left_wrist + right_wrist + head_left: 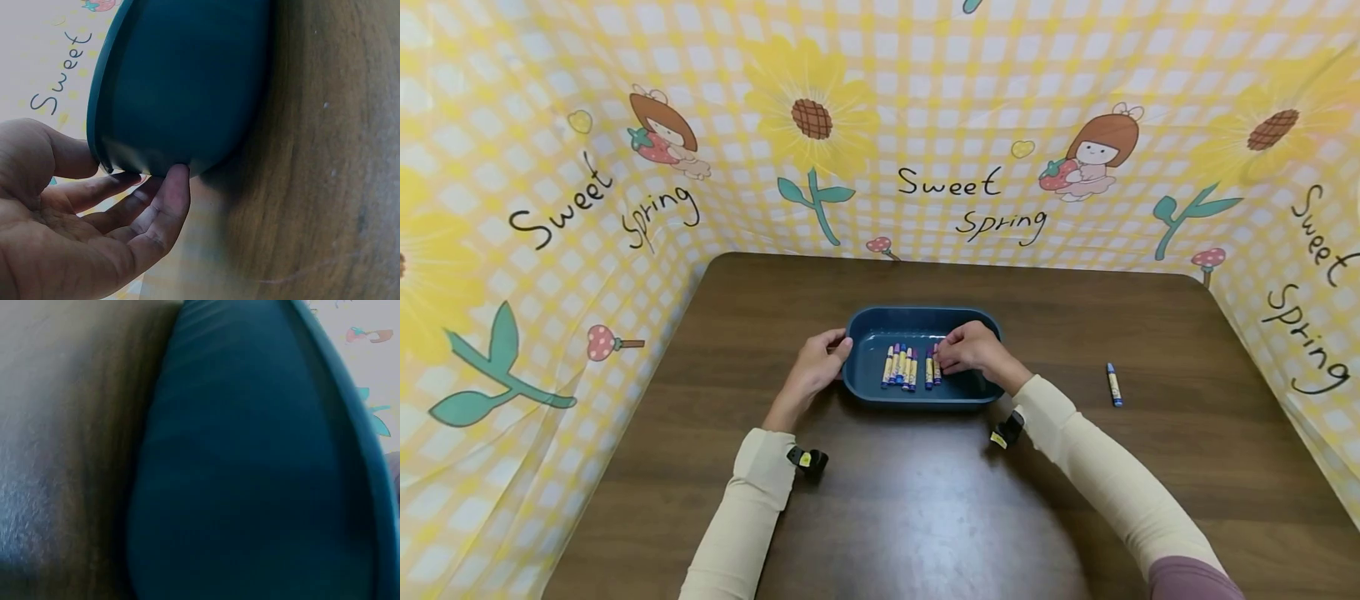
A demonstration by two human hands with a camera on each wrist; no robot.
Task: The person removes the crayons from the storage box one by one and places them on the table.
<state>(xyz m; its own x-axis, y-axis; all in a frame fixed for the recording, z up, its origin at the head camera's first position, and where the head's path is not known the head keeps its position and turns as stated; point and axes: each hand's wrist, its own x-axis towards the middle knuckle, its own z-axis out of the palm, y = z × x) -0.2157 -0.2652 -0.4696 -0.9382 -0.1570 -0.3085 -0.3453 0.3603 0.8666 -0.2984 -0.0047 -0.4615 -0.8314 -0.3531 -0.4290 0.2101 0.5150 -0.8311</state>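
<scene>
At the middle of the brown wooden counter [925, 517] — a dark blue oval plastic tray [880, 321] of crayons.
Left hand [815, 367] cups the tray's left end, fingers loosely curved; right hand [972, 348] pinches a purple-and-yellow wax crayon [936, 368] inside — another crayon [1113, 384] lies toward the right edge.

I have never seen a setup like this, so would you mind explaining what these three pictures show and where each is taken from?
There is no machine here: a person works with two bare hands at a brown wooden table, fenced in by a yellow checked backdrop printed with "Sweet Spring". The wide picture comes from a camera on the person's head, looking down. The other two come from small cameras strapped to the wrists, so close that they mostly show the outer wall of a dark blue tray. In the tray lies a row of crayons. The left hand rests against the tray's left end, fingers straight against its wall in the left wrist view. The right hand reaches into the tray and touches the rightmost crayons; its grip is hidden. One more blue crayon lies alone on the table to the right.
</scene>
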